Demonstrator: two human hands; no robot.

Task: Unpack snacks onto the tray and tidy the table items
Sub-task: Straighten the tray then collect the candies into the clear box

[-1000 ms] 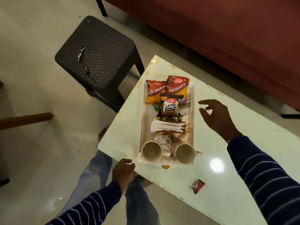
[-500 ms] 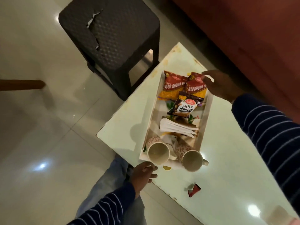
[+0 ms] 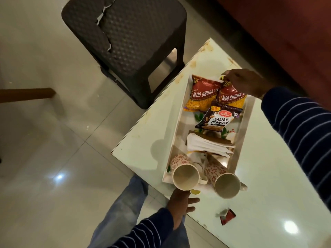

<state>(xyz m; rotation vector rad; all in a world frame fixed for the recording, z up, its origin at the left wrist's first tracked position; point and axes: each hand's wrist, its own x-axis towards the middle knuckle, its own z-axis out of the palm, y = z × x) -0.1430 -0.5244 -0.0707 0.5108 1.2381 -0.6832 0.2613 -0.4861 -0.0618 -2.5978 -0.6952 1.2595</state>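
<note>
White tray (image 3: 176, 140) between hands: right hand (image 3: 245, 83) pinching bhujia packet (image 3: 232, 97); left hand (image 3: 180, 201) spread near mug (image 3: 185, 176).

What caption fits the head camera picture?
Right hand pinches a snack packet on the tray beside two mugs.

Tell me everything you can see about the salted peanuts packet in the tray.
The salted peanuts packet is a small dark glossy pouch with a red logo, a yellow price badge and white "SALTED PEANUTS" lettering. It looks sealed and lies flat, tilted, in the white tray. Its top edge overlaps the two Aloo Bhujia packets. Neither hand touches it.
</note>
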